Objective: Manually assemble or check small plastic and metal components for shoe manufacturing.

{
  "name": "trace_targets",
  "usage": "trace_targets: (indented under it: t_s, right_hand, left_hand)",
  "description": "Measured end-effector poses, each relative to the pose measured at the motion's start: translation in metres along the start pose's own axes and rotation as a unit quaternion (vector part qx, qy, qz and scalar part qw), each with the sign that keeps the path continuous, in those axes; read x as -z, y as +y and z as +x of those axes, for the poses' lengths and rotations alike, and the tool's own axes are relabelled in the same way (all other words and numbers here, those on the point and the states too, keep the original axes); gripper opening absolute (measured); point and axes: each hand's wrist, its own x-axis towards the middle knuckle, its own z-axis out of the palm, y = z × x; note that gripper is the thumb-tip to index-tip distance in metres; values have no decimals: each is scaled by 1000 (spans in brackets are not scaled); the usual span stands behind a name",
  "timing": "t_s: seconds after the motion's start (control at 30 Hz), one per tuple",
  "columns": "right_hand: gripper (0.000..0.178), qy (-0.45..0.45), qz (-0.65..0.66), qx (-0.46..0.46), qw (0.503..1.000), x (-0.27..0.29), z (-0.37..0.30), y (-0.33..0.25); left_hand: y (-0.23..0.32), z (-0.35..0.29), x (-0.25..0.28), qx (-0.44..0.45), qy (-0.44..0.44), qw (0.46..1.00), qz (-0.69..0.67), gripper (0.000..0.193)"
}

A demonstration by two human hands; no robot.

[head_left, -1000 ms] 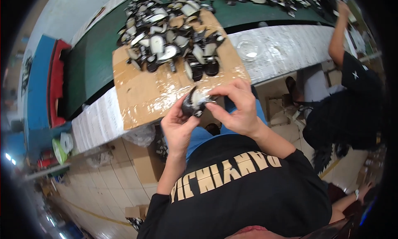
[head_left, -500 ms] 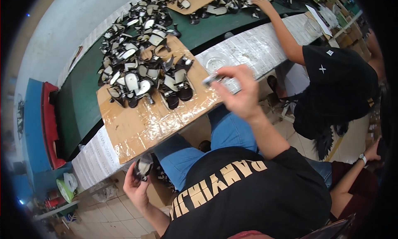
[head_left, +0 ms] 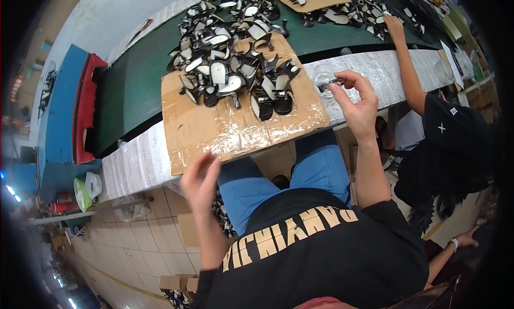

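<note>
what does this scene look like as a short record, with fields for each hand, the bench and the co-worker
left hand: blurred, fingers apart, at the cardboard's near edge in view; nothing seen in it
right hand: pinches a small dark thing, too small to identify
near right hand: clear bowl; whether the thing is directly above it, cannot tell
cardboard: bears part of a pile of black-and-white pieces
bench: green top, pale near strip
co-worker's hand: at the far-right pieces
</note>
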Motion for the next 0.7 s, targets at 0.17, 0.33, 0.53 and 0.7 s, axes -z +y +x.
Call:
trace_targets:
  t_s: [0.17,0.33,0.53,0.7]
  right_hand:
    - [24,-10,63,-35,997,5,-18,-12]
    - [25,-34,36,-32,998,20,-35,-13]
    - [26,-57,83,-60,993,8,-48,-8]
    - [25,-80,146,-72,983,-19,-53,-19]
  left_hand:
    - [-4,90,-102,-12,-99,995,-17,32]
    - [-15,112,-121,109,-181,977,10,47]
    - [-28,96,-98,154,-163,970,-92,48]
    - [-37,77,-77,205,-106,940,-250,44]
